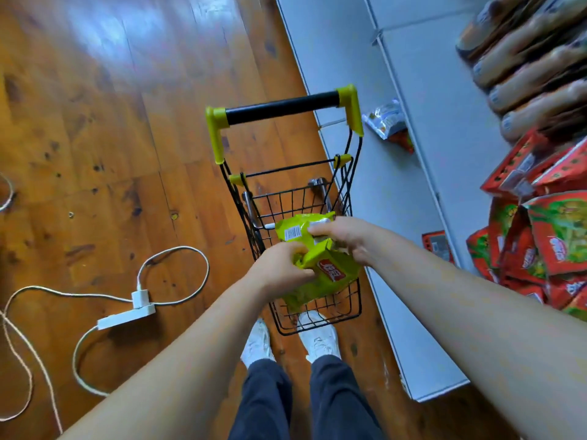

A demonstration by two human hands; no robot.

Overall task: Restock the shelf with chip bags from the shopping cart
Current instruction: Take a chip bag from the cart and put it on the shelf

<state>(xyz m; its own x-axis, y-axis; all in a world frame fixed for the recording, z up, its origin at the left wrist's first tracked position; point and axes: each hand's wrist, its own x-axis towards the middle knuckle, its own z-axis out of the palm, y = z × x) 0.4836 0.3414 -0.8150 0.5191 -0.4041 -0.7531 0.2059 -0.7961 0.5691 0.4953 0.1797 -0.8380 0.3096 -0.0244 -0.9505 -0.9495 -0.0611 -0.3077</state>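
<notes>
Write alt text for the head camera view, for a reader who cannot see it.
Both hands, left and right, grip green chip bags over a small black wire shopping cart with a yellow-green handle. It stands on a wooden floor beside a grey shelf stacked with red snack bags; a white power strip lies at left.

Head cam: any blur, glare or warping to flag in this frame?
Head view: the stacked bags at top right are smeared by blur; window glare washes the wood floor at top left; wide-angle warping bends the shelf edge; both hands and the green chip bag stay fairly sharp.
</notes>
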